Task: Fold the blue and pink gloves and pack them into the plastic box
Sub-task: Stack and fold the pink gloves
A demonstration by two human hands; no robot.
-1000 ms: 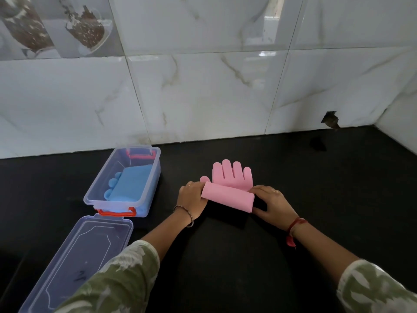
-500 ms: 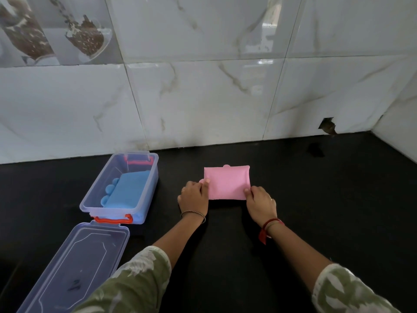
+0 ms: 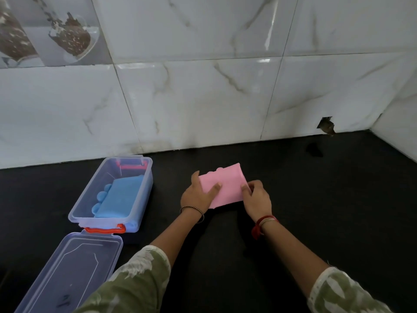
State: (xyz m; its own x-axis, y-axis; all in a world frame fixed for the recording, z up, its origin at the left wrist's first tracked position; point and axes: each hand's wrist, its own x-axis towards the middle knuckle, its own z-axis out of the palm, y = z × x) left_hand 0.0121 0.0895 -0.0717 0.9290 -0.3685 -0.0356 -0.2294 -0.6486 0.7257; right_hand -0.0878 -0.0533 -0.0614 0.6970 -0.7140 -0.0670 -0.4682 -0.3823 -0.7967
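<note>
Since the earlier frame, the folded pink glove (image 3: 223,185) has tilted with its far edge raised off the dark surface (image 3: 316,199), just right of centre in the frame. The left hand (image 3: 198,195) grips its near-left corner with the thumb on top, and the right hand (image 3: 257,197) pinches its right edge. At lower left, the open plastic box (image 3: 144,186) holds the folded blue glove (image 3: 117,199), and its clear lid (image 3: 67,267) lies flat just in front of it.
</note>
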